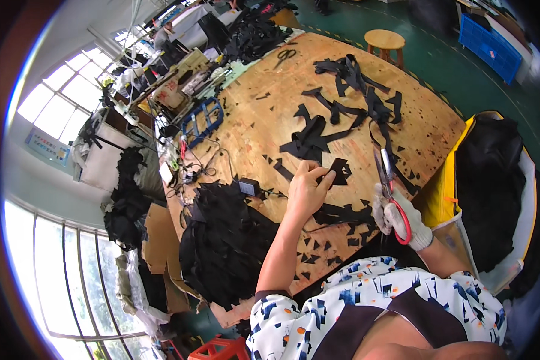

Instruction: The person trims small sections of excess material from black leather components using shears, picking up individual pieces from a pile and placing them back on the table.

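Note:
My bare left hand (308,187) pinches a small piece of black fabric (340,172) between thumb and fingers, above the wooden table (264,126). In a pale work glove, my right hand (402,217) grips scissors with red handles (409,223). Their blades (383,165) point away from me, up and to the right of the fabric. Whether the blades are fully apart is hard to tell. Black fabric strips (306,137) lie loose just beyond my left hand. Small dark offcuts (311,258) are scattered on the table between my forearms.
A large heap of black fabric pieces (222,240) covers the table's near left. Beside it sit a black power adapter (249,186) and cables. Another pair of scissors (286,56) lies at the far edge. A yellow-edged bag (447,180) with black material stands right; a wooden stool (384,41) stands beyond.

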### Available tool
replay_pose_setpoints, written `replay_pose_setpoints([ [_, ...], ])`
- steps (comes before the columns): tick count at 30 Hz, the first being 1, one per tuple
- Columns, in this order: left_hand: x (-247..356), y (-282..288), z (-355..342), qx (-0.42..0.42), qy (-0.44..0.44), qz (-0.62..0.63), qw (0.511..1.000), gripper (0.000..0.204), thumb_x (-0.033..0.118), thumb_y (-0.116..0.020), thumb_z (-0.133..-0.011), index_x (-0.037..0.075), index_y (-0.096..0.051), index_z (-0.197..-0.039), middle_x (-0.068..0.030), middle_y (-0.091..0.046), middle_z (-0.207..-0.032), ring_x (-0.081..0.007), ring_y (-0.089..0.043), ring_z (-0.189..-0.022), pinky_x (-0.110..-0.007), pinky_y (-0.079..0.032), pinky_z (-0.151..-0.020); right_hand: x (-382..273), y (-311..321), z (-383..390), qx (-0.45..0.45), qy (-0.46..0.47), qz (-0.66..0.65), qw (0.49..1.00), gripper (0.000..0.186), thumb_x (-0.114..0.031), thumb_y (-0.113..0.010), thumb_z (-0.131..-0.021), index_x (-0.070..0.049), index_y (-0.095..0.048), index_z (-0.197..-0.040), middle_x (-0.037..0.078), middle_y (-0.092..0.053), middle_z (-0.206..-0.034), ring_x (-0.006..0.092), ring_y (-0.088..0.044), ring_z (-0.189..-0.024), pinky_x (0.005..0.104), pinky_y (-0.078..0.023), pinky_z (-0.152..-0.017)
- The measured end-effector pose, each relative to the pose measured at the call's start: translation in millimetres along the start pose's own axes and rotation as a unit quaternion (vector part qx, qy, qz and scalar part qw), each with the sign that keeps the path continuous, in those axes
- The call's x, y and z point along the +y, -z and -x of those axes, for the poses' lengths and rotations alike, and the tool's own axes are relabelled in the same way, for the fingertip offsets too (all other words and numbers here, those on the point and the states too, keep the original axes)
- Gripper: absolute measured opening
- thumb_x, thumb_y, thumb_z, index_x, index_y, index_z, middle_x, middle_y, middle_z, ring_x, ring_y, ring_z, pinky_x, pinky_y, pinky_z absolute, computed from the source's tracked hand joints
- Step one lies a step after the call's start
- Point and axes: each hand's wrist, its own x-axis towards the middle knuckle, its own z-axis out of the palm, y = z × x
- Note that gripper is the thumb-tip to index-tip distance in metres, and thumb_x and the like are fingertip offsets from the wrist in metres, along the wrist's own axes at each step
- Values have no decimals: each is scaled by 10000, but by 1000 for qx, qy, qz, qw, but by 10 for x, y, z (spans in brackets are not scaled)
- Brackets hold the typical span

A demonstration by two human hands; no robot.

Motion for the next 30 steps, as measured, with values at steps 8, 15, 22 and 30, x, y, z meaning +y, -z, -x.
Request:
replay_pose_setpoints([
  [8,143,-252,124,-161,283,364,872,277,240,-597,-907,-26,-646,-850,29,-555,-678,-47,-452,-618,-239,-387,-540,138,-63,-69,-43,15,-149,988,508,-254,-580,-917,-1,-379,-1309,75,-517,-1065,150,-536,-971,200,-459,-769],
  [15,129,-332,197,-162,290,366,869,276,233,-601,-915,-36,-638,-864,17,-579,-726,-37,-479,-632,-202,-398,-552,-78,-127,-16,-11,63,469,881,721,-597,-405,-900,-6,-387,-1312,153,-640,-907,317,-651,-817,365,-510,-696],
  [22,205,-289,194,-129,246,283,918,290,233,-591,-906,-29,-593,-782,13,-483,-594,-55,-401,-578,-267,-359,-507,-94,-122,-26,-14,38,477,878,766,-644,-364,-885,-18,-372,-1325,173,-639,-913,364,-643,-824,403,-507,-699],
  [30,239,-333,231,-155,231,242,930,283,232,-606,-890,-44,-629,-834,-60,-564,-630,-94,-458,-579,-292,-397,-531,-99,-131,-37,-25,42,480,876,748,-628,-367,-893,-18,-370,-1326,166,-640,-918,364,-641,-821,404,-505,-700],
])
